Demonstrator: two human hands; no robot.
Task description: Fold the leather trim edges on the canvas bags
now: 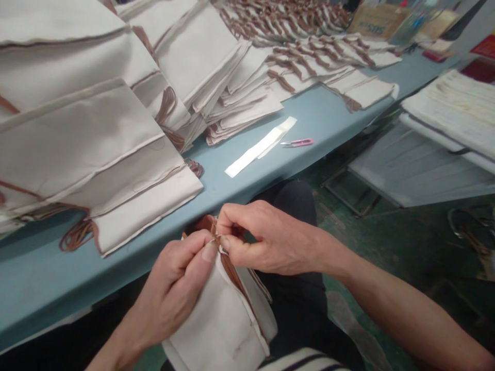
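Note:
A folded white cloth piece [220,314] with brown trim hangs over my lap, below the table edge. My left hand [180,281] is closed, pinching the top corner of this cloth between thumb and index finger. Close against it, my right hand [266,237] is closed too, its thumb and index finger pinching the brown cord [213,226] at the same corner. The fingertips of both hands nearly meet there, and they partly hide the spot where cord and cloth join.
Stacks of similar white cloth pieces [88,139] with brown cords cover the table [332,123] at the left and back. Nearer lie a white paper strip [255,149] and pink-handled thread snips [297,142]. White cloth [456,113] is piled on a rack at right. A cardboard box [377,23] stands far back.

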